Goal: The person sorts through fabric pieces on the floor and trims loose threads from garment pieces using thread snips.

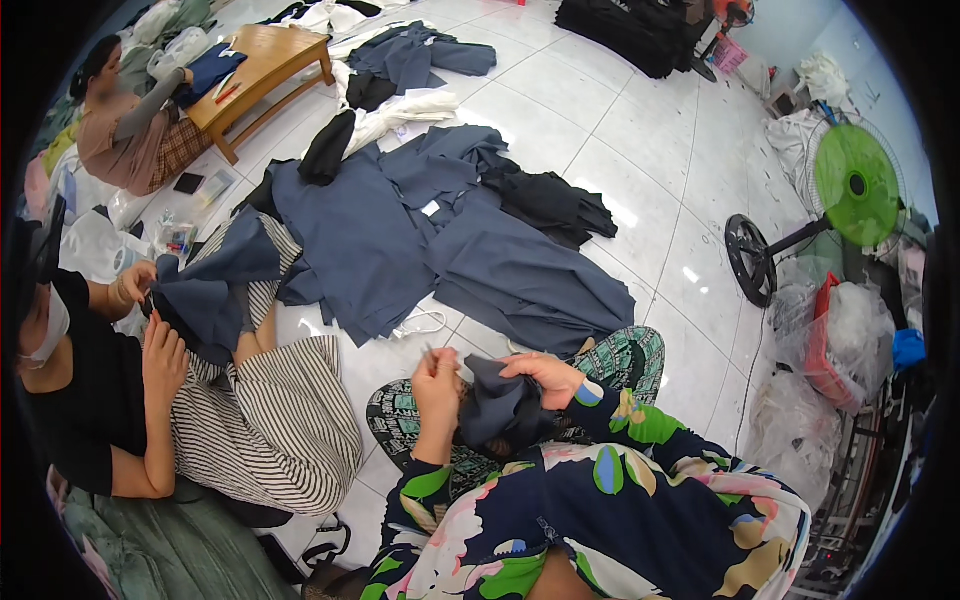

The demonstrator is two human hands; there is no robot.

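A piece of dark grey-blue cloth point(492, 400) is bunched up over my crossed legs. My right hand point(545, 376) pinches its upper right edge between thumb and fingers. Just left of the cloth, my left hand point(436, 388) is closed, fingertips up. A small thin pale object point(428, 352) sticks out above those fingertips, too small and blurred to name. Beyond my knees, large flat pieces of the same grey-blue fabric point(350, 235) lie spread over the tiled floor. A loop of white cord point(425, 322) rests at their near edge.
Close on my left, a masked person point(95, 390) handles grey-blue cloth point(215, 290). Another person point(135, 140) sits at a low wooden table point(270, 60) farther back. To the right stand a green fan point(857, 185) and plastic bags point(795, 430). Black fabric point(550, 205) lies ahead.
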